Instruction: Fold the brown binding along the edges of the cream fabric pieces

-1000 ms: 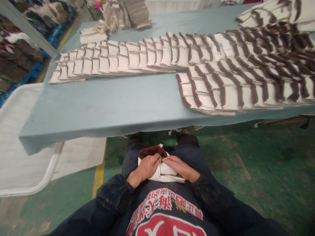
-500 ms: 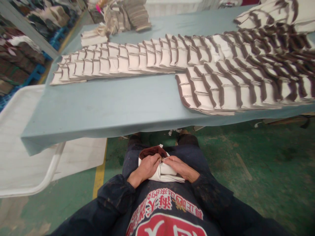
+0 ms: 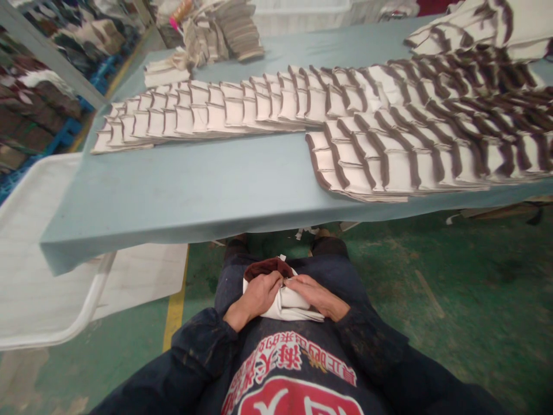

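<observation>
A folded cream cloth piece [image 3: 290, 312] with a dark brown part at its far end lies on my lap. My left hand [image 3: 260, 295] rests over its left side, thumb and fingers pinched on the fabric near the brown part. My right hand [image 3: 318, 295] lies on the right side of the cloth, its fingertips meeting the left ones in a pinch. What exactly sits between the fingertips is too small to make out. A small white tag [image 3: 282, 257] sticks up at the far edge of the cloth.
A table with a blue-grey cover [image 3: 194, 184] stands before me. Overlapping rows of cream, brown-edged cloth pieces [image 3: 397, 167] lie along it. Beige stacks [image 3: 239, 31] sit at the back. At the left are a white tub [image 3: 93, 294] and bundles on blue pallets [image 3: 64, 132].
The view has tilted and shifted very slightly. Both hands keep the same hold on the cloth on my lap.
</observation>
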`<state>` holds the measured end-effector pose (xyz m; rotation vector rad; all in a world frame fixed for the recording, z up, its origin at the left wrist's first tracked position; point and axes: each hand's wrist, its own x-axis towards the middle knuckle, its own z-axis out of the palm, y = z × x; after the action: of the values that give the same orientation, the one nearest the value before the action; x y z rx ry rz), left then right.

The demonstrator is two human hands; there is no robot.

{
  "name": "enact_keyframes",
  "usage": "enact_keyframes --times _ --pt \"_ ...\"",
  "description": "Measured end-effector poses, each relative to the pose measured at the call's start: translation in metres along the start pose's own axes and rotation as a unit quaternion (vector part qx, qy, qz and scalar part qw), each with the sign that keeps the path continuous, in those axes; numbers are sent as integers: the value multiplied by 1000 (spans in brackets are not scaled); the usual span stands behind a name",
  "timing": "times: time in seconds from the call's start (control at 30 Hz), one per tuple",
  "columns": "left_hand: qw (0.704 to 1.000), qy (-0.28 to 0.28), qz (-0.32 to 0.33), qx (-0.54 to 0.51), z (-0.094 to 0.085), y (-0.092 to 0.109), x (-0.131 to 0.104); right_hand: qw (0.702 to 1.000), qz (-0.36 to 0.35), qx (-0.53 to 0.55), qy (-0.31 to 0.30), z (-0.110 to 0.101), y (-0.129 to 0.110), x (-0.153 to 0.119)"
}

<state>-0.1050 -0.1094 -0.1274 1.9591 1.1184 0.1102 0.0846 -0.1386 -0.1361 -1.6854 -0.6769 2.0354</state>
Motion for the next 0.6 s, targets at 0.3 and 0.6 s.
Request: enact_keyframes --times 0.3,0.6 --pt "1000 5 1 -14 0 -2 -1 1000 3 3 -5 0 2 3" --pt "1000 -2 2 -14 2 -6 0 1000 9 4 0 0 3 5"
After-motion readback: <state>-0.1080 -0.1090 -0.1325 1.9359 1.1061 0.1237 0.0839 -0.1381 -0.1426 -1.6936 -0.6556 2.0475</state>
